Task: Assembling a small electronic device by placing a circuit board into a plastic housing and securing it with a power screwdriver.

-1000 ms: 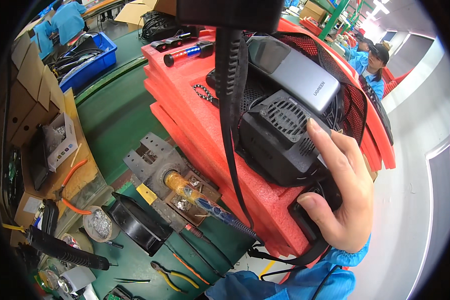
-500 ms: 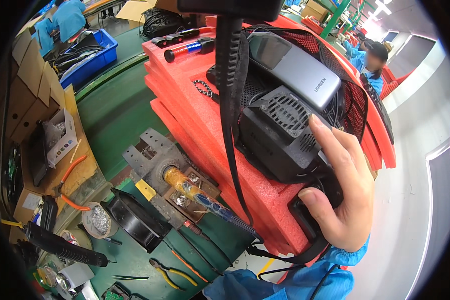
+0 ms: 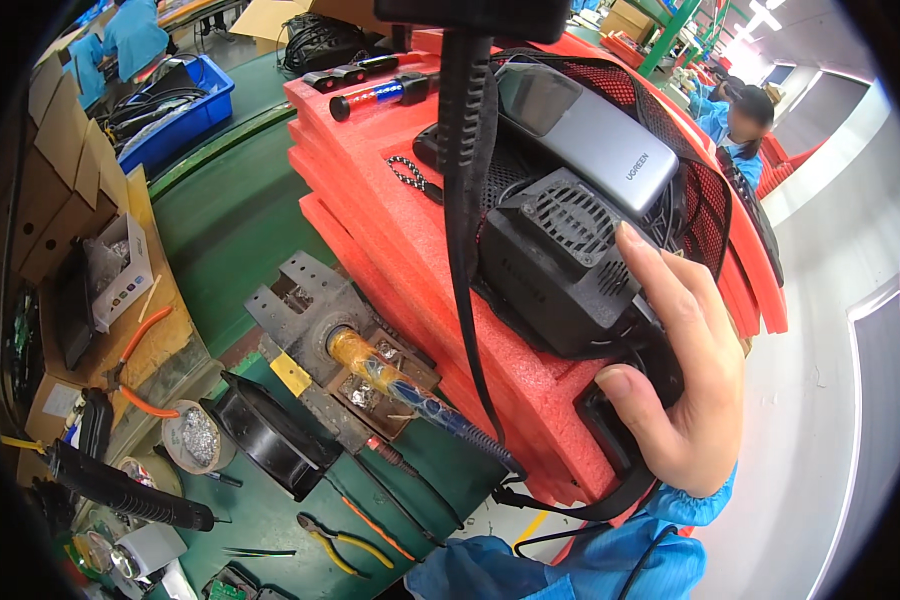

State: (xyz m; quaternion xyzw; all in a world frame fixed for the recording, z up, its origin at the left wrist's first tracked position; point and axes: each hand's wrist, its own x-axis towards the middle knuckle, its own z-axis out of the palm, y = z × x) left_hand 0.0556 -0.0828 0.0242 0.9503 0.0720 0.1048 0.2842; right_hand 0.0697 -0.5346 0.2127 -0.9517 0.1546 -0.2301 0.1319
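Observation:
My right hand (image 3: 692, 385) comes up from a blue sleeve at the right, its thumb and index finger spread wide apart and nothing visibly gripped between them. The index fingertip is at the edge of a black vented box-shaped device (image 3: 550, 275); whether it presses on it I cannot tell. Below the thumb, a black strap with a dark block (image 3: 605, 425) lies along the foam corner. A grey power bank (image 3: 600, 135) rests behind the device, beside black mesh (image 3: 705, 225). All of these sit on stacked red foam sheets (image 3: 370, 165). My left hand is out of view.
A soldering iron (image 3: 400, 385) stands in its metal holder (image 3: 305, 300) left of the foam. Yellow-handled cutters (image 3: 345, 548), a black fan (image 3: 270, 435) and orange-handled pliers (image 3: 135, 370) lie about. A black cable (image 3: 460, 230) hangs in front. Another person (image 3: 740, 125) is far right.
The view has shifted very slightly. My right hand keeps the same spread pose beside the black device, and nothing has been taken hold of.

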